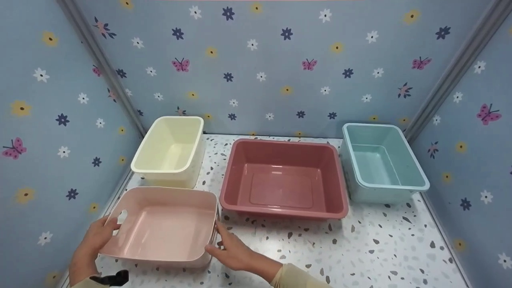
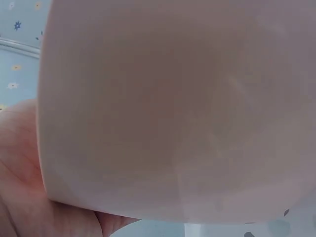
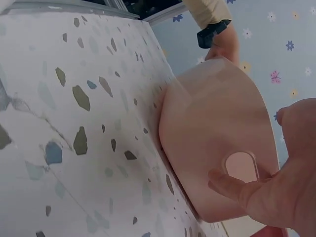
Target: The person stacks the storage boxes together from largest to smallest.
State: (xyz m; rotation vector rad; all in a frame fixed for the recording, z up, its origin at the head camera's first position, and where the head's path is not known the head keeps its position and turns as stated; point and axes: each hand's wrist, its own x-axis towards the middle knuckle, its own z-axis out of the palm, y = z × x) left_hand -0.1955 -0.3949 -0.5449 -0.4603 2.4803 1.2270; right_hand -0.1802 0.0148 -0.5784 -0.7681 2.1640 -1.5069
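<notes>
Holding opposite ends of a pale pink, open-topped rectangular plastic bin [image 1: 172,228], with the hands set well apart. Gripping the left end with the left hand [image 1: 93,237], fingertips hooked at the rounded handle hole [image 1: 122,217]. Clasping the right end wall with the right hand [image 1: 236,251], thumb at the rim and fingers outside, by the matching hole; cannot tell how firmly. Standing at the front left of the white speckled desk [image 1: 384,240], in front of a cream rectangular plastic bin [image 1: 172,179] and just beside a dusky red rectangular plastic basin [image 1: 280,186], well apart from a pale teal rectangular plastic bin [image 1: 378,160]. Cannot tell whether touching either neighbour.

Likely light for such bulk, judging by the thin walls. Probably stiff at the corners and base, but apt to bow along the long sides if squeezed there. Looks smooth and glossy, so perhaps slippery under flat palms. Hardly fragile, being plastic. Best held through both handle holes, with fingers curled under their upper edges, rather than by one wall alone, to avoid tipping or twisting.
</notes>
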